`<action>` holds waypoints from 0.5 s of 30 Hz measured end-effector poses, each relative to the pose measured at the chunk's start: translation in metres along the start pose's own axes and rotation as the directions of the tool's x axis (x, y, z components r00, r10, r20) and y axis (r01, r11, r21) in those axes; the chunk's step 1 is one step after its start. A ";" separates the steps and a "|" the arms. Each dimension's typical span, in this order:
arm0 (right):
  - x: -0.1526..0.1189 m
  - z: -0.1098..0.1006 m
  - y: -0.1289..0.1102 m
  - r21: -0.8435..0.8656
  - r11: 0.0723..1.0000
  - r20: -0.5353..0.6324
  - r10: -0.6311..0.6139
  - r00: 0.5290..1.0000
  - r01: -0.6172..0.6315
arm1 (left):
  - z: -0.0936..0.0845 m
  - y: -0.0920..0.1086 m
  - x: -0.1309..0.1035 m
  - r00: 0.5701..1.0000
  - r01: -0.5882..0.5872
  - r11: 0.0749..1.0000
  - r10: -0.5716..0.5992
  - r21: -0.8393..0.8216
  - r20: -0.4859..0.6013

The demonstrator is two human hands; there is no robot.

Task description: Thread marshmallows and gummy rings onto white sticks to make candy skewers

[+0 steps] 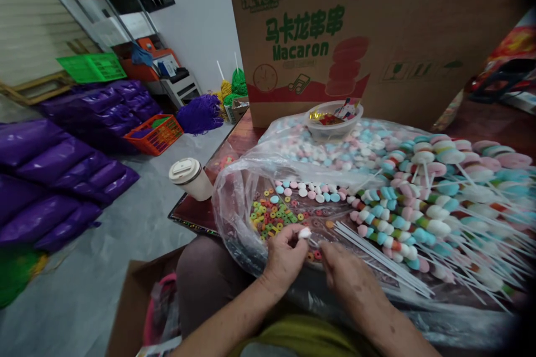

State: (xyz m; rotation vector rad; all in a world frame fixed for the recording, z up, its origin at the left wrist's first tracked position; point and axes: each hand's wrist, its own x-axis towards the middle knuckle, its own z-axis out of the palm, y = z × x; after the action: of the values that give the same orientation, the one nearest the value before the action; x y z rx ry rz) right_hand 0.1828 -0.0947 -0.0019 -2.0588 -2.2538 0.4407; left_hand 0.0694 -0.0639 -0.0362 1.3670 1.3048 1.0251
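Olive-green cloth (pixel 310 337) lies closest to my lens, the wearer's bare forearms (pixel 226 321) reaching past it over the plastic. From my remote seat I see the left hand (pixel 287 256) pinching a small white marshmallow piece (pixel 305 232) between thumb and finger, just in front of the loose cereal rings (pixel 272 215). Beside it, the right hand (pixel 345 273) has its fingers curled in; a short pale length shows between the two hands, perhaps a stick, but I cannot tell whether the right fingers grip it. My worry is that a hard push could squash the soft piece or drive a point into the left thumb, and a sweeping right forearm could scatter the white sticks (pixel 385 259) beside it. The lidded cup (pixel 191 178) stands near the table's edge, so a tug on the plastic bag (pixel 234 189) might topple it. Under that bag I make out a reddish-brown table (pixel 240 136), with loaded skewers (pixel 419 206) heaped at the right and a clear bowl (pixel 335 129) before a big carton (pixel 301 86). Beyond, purple bundles (pixel 54 178) and an orange basket (pixel 154 142) sit on the grey floor (pixel 125 240).
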 end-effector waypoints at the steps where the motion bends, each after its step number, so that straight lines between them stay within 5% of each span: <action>1: 0.000 0.003 0.003 0.024 1.000 0.003 0.007 1.000 -0.007 | 0.001 -0.001 -0.002 0.999 -0.038 0.997 0.037 0.064 0.009; 4: 0.004 0.014 0.015 0.131 0.991 -0.044 0.008 0.999 -0.002 | -0.001 0.003 -0.002 0.983 -0.156 0.966 0.132 0.206 0.125; 8: 0.011 0.024 0.042 0.303 0.951 -0.278 0.027 0.960 0.061 | -0.014 0.017 0.027 0.971 -0.169 0.895 0.078 0.412 0.227; 10: 0.011 0.024 0.054 0.320 0.946 -0.338 0.059 0.939 0.056 | -0.019 0.022 0.048 0.982 -0.175 0.751 0.089 0.637 0.165; 13: 0.004 0.023 0.064 0.311 0.949 -0.325 0.056 0.944 0.050 | -0.016 0.023 0.071 0.965 -0.249 0.502 0.055 0.828 0.257; 15: -0.001 0.024 0.064 0.286 0.958 -0.316 0.059 0.947 0.036 | -0.012 0.019 0.075 0.953 -0.291 0.459 0.058 0.839 0.299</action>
State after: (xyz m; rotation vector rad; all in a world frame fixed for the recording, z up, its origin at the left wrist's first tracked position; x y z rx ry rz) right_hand 0.2392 -0.0957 -0.0409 -1.8431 -1.8679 0.3750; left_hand 0.0671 0.0123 -0.0182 2.3724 1.6033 0.1973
